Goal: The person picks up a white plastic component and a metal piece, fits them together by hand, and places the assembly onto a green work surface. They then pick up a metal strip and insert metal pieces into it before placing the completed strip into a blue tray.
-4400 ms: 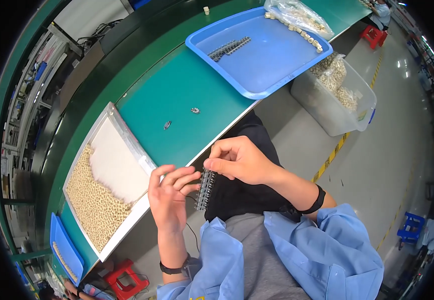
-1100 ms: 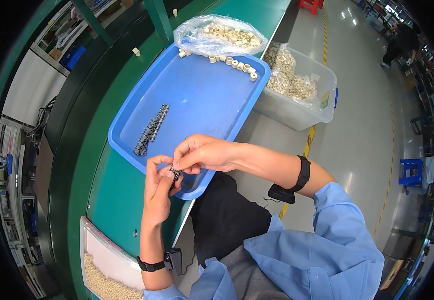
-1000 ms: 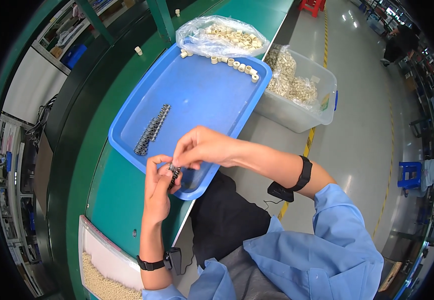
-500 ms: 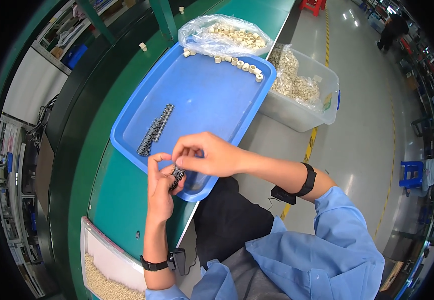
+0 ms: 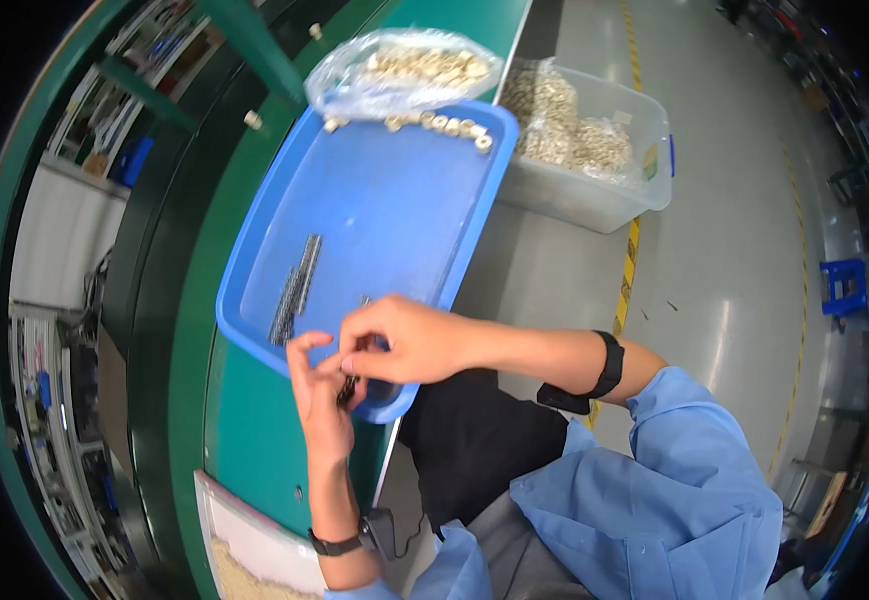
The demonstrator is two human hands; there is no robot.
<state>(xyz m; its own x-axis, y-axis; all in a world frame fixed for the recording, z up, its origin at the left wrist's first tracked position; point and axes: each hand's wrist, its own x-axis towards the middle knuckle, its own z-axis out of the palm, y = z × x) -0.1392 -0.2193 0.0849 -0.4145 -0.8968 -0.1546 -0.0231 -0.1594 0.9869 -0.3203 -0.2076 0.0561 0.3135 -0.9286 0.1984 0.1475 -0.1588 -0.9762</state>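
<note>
My left hand [image 5: 326, 402] holds a small dark grey piece [image 5: 347, 391], which its fingers partly hide. Against those fingers, just above the piece, my right hand [image 5: 402, 338] has its thumb and forefinger pinched; what they grip, if anything, is hidden. Both hands are over the near end of a blue tray [image 5: 385, 200]. Inside the tray, left of centre, dark toothed-looking strips [image 5: 297, 290] lie side by side. A bit of something dark [image 5: 365, 299] shows just beyond my right hand.
Cream-coloured short tubes [image 5: 441, 123] line the tray's far end, beside a clear bag [image 5: 340, 85] of more. A clear bin [image 5: 575, 205] with filled bags stands at the right. Near left, a white box [image 5: 265, 525] holds cream bits. One small piece [image 5: 299, 493] lies on the green table.
The whole view has shifted and blurred a little. My hands stay together, with the fingers closed more tightly over the dark piece, so less of it shows.
</note>
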